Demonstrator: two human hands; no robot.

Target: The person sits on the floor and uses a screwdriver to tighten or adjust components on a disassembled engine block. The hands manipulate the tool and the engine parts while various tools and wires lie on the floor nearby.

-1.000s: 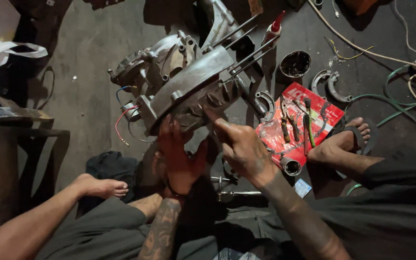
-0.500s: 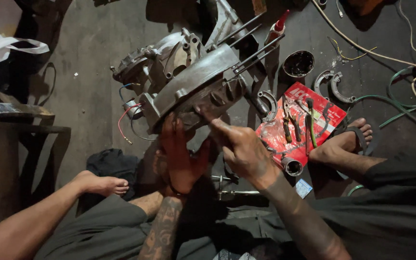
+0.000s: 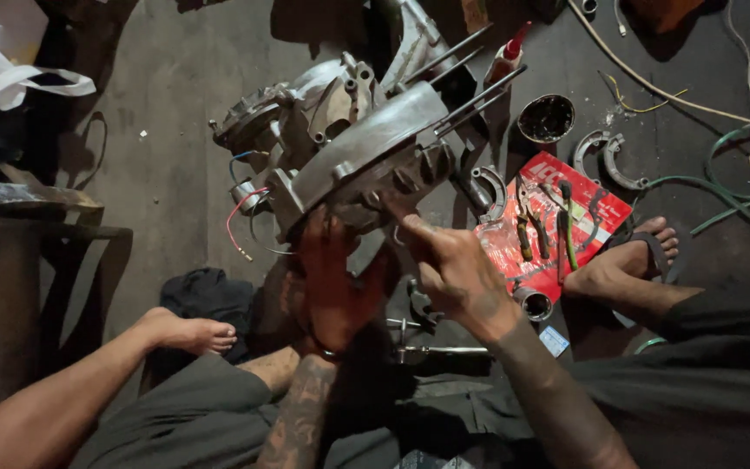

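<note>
Concrete floor; both hands (image 3: 392, 269) fingers spread against engine casing (image 3: 358, 161).

Engine case (image 3: 366, 156) tipped a bit further up vs 1 s ago, right hand (image 3: 453, 269) index finger now up against its underside

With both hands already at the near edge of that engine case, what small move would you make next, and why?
Probably press the right hand fingertips further along the seam of the engine case while the left hand braces it from below. The case rests tilted on the floor, so it looks prone to rocking.
</note>
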